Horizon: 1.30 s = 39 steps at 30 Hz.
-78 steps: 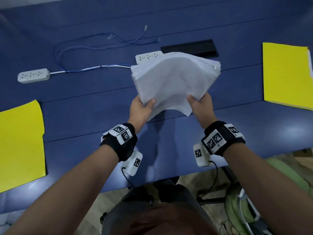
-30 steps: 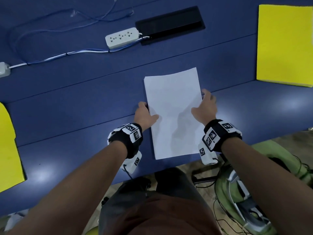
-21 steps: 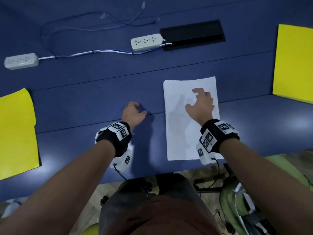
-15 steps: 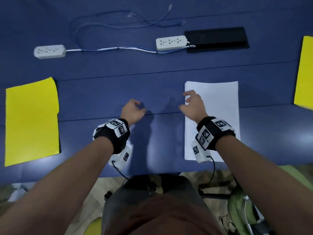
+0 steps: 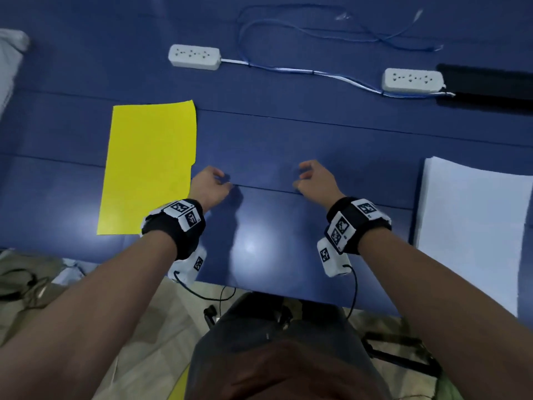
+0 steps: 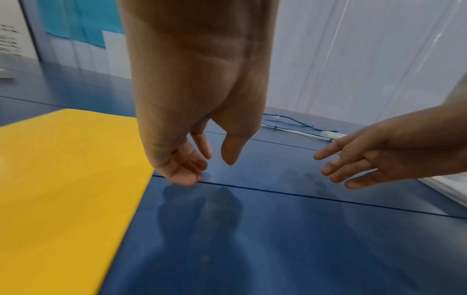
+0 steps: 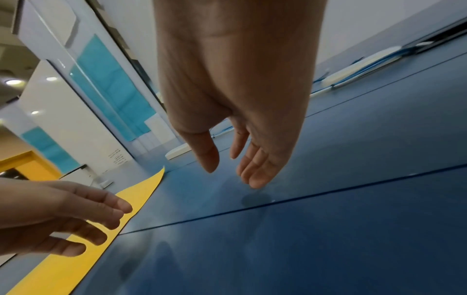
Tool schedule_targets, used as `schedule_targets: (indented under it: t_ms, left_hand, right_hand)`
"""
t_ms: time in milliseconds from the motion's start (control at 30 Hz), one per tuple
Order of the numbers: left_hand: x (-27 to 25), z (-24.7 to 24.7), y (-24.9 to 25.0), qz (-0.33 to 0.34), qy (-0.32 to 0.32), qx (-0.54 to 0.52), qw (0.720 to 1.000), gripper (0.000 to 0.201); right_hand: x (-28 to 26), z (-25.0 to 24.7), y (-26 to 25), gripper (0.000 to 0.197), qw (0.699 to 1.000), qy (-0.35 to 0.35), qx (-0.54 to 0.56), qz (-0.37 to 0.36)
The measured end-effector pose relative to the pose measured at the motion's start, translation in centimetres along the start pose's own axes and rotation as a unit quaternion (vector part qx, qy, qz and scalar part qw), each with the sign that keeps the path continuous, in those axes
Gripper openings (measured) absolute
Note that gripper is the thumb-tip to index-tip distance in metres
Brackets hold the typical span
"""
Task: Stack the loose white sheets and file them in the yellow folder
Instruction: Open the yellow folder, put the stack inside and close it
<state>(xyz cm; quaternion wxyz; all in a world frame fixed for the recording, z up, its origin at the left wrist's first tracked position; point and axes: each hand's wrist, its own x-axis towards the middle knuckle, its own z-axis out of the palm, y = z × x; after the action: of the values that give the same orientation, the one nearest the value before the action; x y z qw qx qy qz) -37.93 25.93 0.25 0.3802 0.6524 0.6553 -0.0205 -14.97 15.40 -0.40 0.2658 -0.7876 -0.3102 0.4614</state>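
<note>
Just right of the yellow folder (image 5: 150,166), left hand (image 5: 209,186) empty, fingers loosely curled over the blue table (image 5: 288,140). Right hand (image 5: 315,179) likewise empty and relaxed, well apart from the stack of white sheets (image 5: 473,226) lying squared at the right. Folder flat and closed. Likely risks: snagging both covers when lifting the edge, sliding the folder away, or fanning the 1 neat stack when carrying it across.

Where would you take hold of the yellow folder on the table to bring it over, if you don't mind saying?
Probably by its right long edge, coming from the right. The yellow folder lies flat and closed on the table, and that edge is right beside the empty left hand, so fingertips could likely slip under it there.
</note>
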Motion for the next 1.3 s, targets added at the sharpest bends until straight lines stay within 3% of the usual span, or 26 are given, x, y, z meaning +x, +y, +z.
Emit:
schedule_targets:
  t_ms: [233,333,500,600,700,900,1000,1100,1200,1300]
  left_hand:
    - [3.3,-5.1,-7.8,-0.052,0.051,-0.023,0.997,0.037]
    - [4.3,-6.6,-11.0,-0.092,0.072,-0.002,0.993,0.046]
    - [5.2,-9.2,-14.4,-0.231,0.108,0.032,0.966,0.092]
    - [5.8,-10.3,-16.5,-0.294,0.065,0.046,0.953,0.125]
    - [5.9,-10.7,-17.9,-0.282,0.056,0.065,0.956,0.14]
    - [4.6,-9.5,-16.5,-0.25,0.069,0.126,0.958,0.124]
    - [3.7,-7.2,-14.8,-0.229,0.058,0.075,0.969,0.12]
    - [3.0,-5.0,-13.1,-0.174,0.05,-0.032,0.983,0.101]
    - [2.5,-3.1,-11.8,-0.108,-0.001,-0.148,0.983,0.098]
    - [1.3,-1.4,-9.6,-0.068,-0.041,-0.191,0.978,0.091]
  right_hand:
    - [2.4,9.4,-4.6,0.04,0.997,-0.065,-0.027,-0.007]
    - [2.9,12.8,-6.1,0.041,0.995,-0.095,-0.041,-0.014]
    - [3.4,16.6,-8.2,0.044,0.991,-0.118,-0.052,-0.031]
    - [3.5,17.9,-9.2,0.047,0.989,-0.135,-0.052,-0.034]
    - [3.4,18.6,-9.7,0.052,0.987,-0.15,-0.051,-0.037]
    - [2.5,18.2,-9.0,0.073,0.988,-0.145,-0.05,-0.011]
    - [1.7,17.0,-7.7,0.075,0.992,-0.117,-0.043,0.008]
    - [1.0,15.0,-5.5,0.076,0.996,-0.077,-0.017,0.041]
    - [0.2,12.3,-3.6,0.072,0.996,-0.045,0.028,0.077]
    - [-0.6,9.2,-1.8,0.061,0.991,-0.009,0.078,0.105]
